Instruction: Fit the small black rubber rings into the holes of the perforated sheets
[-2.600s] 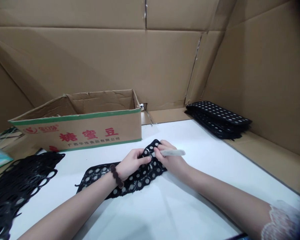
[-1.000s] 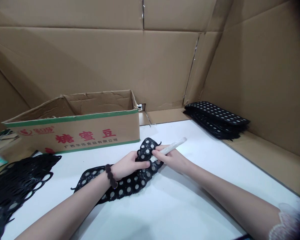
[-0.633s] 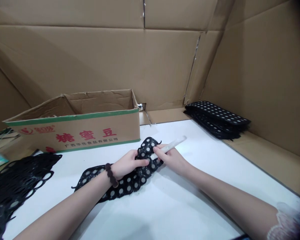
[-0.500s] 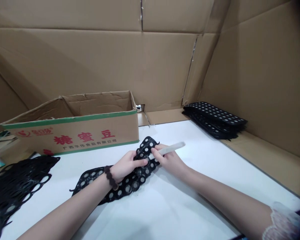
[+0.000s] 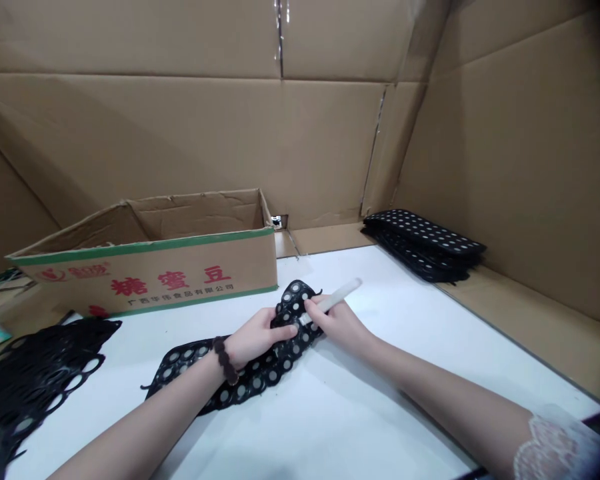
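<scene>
A black rubber sheet with rows of round holes (image 5: 257, 385) lies slantwise on the white tabletop, its far end lifted a little. My left hand (image 5: 255, 338) grips it near the middle, thumb pressed on top and the fingers hidden underneath. In my right hand (image 5: 337, 327) is a slim white pen-like tool (image 5: 341, 291), pinched between thumb and fingers. The tool's lower tip touches or nearly touches the sheet just beyond my left thumb. Its exact kind cannot be made out.
Behind my left hand stands an open cardboard box (image 5: 180, 273) with green edging and red lettering. More black holed sheets (image 5: 40, 373) lie loosely at the left. A stack of similar sheets (image 5: 425, 240) sits at the back right. Cardboard walls (image 5: 180, 133) enclose the table (image 5: 380, 413).
The view has tilted slightly, so the surroundings sit a little lower. The white tool has shifted slightly over the sheet; both hands keep their holds.
</scene>
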`<action>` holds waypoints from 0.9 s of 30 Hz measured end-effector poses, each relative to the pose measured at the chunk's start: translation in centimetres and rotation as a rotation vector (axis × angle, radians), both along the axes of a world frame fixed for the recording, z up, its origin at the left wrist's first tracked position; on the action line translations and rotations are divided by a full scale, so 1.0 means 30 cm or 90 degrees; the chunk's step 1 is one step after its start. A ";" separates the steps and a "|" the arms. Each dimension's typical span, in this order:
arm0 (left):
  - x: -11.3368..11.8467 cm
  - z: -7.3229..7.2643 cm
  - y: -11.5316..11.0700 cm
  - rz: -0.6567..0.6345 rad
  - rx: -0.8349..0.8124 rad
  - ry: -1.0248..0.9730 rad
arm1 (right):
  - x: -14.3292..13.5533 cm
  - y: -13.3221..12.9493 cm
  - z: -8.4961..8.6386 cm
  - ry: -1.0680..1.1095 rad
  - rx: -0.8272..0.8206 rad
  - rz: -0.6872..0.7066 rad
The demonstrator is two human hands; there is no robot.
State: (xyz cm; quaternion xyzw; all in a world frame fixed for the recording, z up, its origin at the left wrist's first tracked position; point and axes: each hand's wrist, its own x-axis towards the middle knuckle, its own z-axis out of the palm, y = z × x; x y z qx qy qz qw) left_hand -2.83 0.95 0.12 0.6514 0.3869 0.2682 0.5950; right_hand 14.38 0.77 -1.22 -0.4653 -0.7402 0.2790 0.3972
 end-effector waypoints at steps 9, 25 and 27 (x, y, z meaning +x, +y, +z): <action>-0.016 0.011 0.011 -0.059 -0.075 -0.023 | 0.007 0.024 -0.016 0.071 -0.087 0.001; -0.005 -0.002 0.005 -0.020 -0.023 -0.001 | 0.007 -0.001 0.001 -0.087 0.092 0.061; 0.001 -0.007 0.002 -0.006 0.006 0.022 | 0.005 -0.001 -0.008 -0.117 0.138 0.071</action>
